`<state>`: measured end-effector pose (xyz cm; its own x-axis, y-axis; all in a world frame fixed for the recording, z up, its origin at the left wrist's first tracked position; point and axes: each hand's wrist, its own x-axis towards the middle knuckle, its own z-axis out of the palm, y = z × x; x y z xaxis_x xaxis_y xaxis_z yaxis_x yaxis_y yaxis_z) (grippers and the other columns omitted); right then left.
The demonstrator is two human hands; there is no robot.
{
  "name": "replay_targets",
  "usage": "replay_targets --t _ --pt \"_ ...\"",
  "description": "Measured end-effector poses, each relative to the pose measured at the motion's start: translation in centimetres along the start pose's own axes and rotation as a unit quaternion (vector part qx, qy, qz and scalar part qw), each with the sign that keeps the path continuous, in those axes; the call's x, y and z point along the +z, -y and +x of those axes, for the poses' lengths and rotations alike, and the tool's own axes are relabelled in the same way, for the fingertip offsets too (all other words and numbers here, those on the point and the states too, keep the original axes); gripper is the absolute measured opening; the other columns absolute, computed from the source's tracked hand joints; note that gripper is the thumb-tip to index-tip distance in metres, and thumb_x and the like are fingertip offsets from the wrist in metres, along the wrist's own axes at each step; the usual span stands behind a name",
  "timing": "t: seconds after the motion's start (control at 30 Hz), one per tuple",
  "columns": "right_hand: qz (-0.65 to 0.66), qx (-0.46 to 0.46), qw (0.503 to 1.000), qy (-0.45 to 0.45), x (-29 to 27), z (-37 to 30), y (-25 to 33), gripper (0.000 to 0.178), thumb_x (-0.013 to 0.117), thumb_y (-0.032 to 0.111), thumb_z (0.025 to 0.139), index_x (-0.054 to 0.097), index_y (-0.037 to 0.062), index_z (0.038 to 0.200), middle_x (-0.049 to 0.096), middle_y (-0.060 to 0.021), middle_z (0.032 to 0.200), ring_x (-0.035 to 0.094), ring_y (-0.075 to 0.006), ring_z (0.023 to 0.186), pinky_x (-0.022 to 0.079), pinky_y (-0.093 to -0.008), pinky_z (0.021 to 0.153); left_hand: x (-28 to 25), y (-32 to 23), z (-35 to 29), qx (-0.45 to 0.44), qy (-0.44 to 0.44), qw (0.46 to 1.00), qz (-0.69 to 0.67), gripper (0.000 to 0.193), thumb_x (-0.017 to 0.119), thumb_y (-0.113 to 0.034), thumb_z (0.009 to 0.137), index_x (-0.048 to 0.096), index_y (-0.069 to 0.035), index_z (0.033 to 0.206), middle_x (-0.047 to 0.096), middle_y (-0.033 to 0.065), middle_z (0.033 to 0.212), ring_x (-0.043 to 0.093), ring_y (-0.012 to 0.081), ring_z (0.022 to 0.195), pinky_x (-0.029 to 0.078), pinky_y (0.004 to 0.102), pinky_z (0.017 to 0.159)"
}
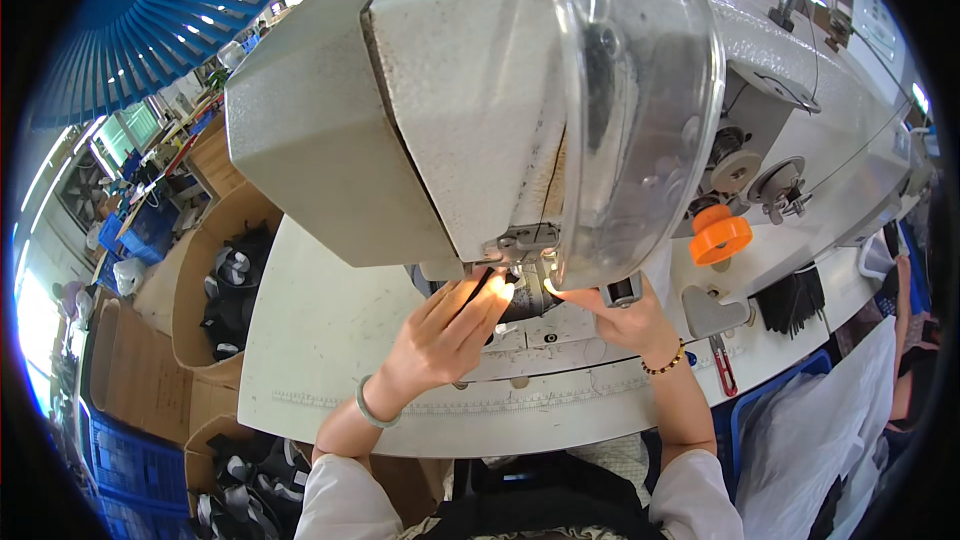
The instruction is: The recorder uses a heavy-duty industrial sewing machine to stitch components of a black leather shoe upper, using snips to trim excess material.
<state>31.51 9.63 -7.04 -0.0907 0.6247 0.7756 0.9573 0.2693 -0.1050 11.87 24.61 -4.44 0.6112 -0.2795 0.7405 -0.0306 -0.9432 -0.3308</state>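
Black, curved, fabric-like piece point(528, 311) between the fingers
Left hand point(445, 337) is bunched, right hand point(637, 322) half-curled; whether it is gripped by either cannot be told.

Bright white light covers the counter point(330, 340), while a warm glow catches the fingertip end of the hands point(440, 340); the clear plastic guard point(640, 120) carries glare (sharp white streaks), the far-left edge blows out, and fisheye distortion curves the rim.
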Motion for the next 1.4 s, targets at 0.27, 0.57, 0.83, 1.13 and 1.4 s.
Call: replay_targets --t 0.27,0.57,0.83,1.13,1.4 --pt "0.061 -0.003 0.998 0.005 0.0 0.4 -0.4 0.056 0.049 -0.012 0.052 0.069 0.0130 0.098 0.065 -0.0086 0.098 0.061 -0.0256 0.089 0.048 -0.0346 0.079 -0.4 -0.4 0.2 0.003 0.022 1.000 -0.005 0.030 0.057 0.003 0.064 0.063 0.005 0.093 0.060 0.0131 0.097 0.061 0.0284 0.092 0.054 0.0349 0.077" --pt "0.069 0.008 0.998 -0.005 0.2 0.4 0.2 0.059 0.047 -0.013 0.051 0.070 0.0142 0.098 0.065 -0.0073 0.101 0.060 -0.0266 0.093 0.047 -0.0362 0.083 -0.1 -0.2 0.1 -0.019 -0.004 1.000 -0.013 0.027 0.060 0.002 0.063 0.063 0.004 0.090 0.061 0.0108 0.092 0.062 0.0252 0.091 0.055 0.0313 0.071" --pt "0.074 0.035 0.997 0.017 -0.2 0.6 0.3 0.058 0.044 -0.013 0.050 0.069 0.0094 0.097 0.064 -0.0104 0.103 0.059 -0.0278 0.094 0.046 -0.0349 0.085 -0.5 0.1 0.6 -0.013 0.010 0.999 -0.028 0.029 0.060 0.003 0.060 0.064 0.003 0.089 0.060 0.0101 0.093 0.062 0.0240 0.086 0.054 0.0306 0.069" --pt "0.153 0.055 0.987 0.007 -0.2 0.4 -0.3 0.047 0.042 -0.016 0.054 0.061 -0.0037 0.096 0.063 -0.0151 0.101 0.060 -0.0310 0.090 0.046 -0.0345 0.085 -0.3 -0.5 0.4 -0.031 0.012 0.999 -0.007 0.026 0.061 0.003 0.064 0.064 0.002 0.090 0.056 0.0081 0.089 0.062 0.0264 0.087 0.055 0.0320 0.071" --pt "0.104 0.004 0.994 -0.016 0.0 1.2 -0.1 0.037 0.053 -0.011 0.055 0.063 0.0012 0.088 0.060 -0.0095 0.095 0.058 -0.0279 0.082 0.046 -0.0334 0.070 -0.4 -0.1 0.5 -0.002 0.007 1.000 -0.009 0.029 0.062 0.002 0.060 0.064 0.002 0.089 0.055 0.0080 0.089 0.061 0.0263 0.083 0.055 0.0313 0.067"
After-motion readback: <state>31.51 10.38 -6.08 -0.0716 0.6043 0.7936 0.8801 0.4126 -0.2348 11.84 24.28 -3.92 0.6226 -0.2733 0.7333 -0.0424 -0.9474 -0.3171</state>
